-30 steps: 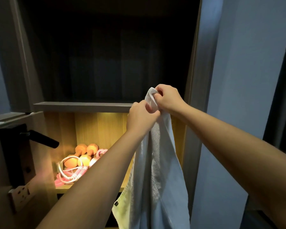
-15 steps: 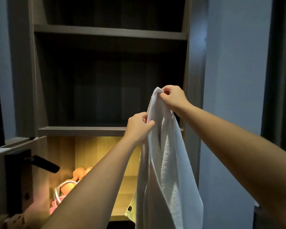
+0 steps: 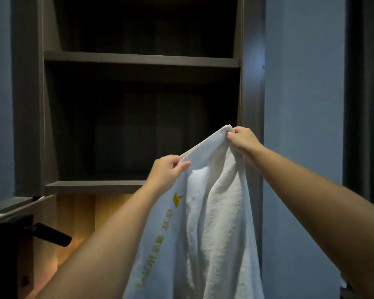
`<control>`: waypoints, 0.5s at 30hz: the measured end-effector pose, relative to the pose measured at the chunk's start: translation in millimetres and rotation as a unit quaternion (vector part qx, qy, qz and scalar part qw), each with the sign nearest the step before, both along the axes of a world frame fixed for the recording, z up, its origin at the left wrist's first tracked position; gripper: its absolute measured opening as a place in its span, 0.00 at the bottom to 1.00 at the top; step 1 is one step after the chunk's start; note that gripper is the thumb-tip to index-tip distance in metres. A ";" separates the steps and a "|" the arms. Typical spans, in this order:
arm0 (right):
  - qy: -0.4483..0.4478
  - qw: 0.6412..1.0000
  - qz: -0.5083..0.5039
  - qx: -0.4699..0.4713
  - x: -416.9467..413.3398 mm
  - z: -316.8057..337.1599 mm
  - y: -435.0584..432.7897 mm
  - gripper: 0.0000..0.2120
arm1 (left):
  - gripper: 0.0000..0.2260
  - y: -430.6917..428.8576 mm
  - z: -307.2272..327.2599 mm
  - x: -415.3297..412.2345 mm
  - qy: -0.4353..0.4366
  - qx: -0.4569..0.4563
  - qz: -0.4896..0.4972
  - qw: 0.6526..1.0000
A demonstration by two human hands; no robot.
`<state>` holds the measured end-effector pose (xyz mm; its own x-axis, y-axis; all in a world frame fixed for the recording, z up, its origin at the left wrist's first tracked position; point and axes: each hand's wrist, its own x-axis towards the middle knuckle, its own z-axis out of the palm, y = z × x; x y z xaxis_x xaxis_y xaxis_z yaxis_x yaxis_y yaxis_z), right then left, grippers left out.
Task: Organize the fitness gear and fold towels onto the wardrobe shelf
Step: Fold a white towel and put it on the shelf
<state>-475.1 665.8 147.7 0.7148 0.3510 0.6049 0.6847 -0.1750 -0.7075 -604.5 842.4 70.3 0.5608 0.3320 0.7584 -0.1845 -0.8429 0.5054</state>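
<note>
A white towel with yellow lettering hangs in front of the open wardrobe. My right hand pinches its top corner, raised near the wardrobe's right upright. My left hand pinches the top edge lower and to the left, so the edge slopes between the two hands. The rest of the cloth drops in loose folds past the bottom of the view. Behind my hands are two dark shelves: the lower shelf and the upper shelf. The fitness gear is out of sight.
A warmly lit compartment lies below the lower shelf. At the lower left a door with a black lever handle stands open toward me. A blue-grey wall runs along the right of the wardrobe.
My hands have moved apart along the towel's top edge, spreading it. The view has tilted upward, so the upper shelf shows and the pink and orange gear has dropped out of sight.
</note>
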 end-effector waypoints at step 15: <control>0.118 0.976 0.118 0.138 -48.4 29.0 -21.7 0.13 | 0.15 -21.1 91.2 -67.0 0.003 0.107 0.042 0.993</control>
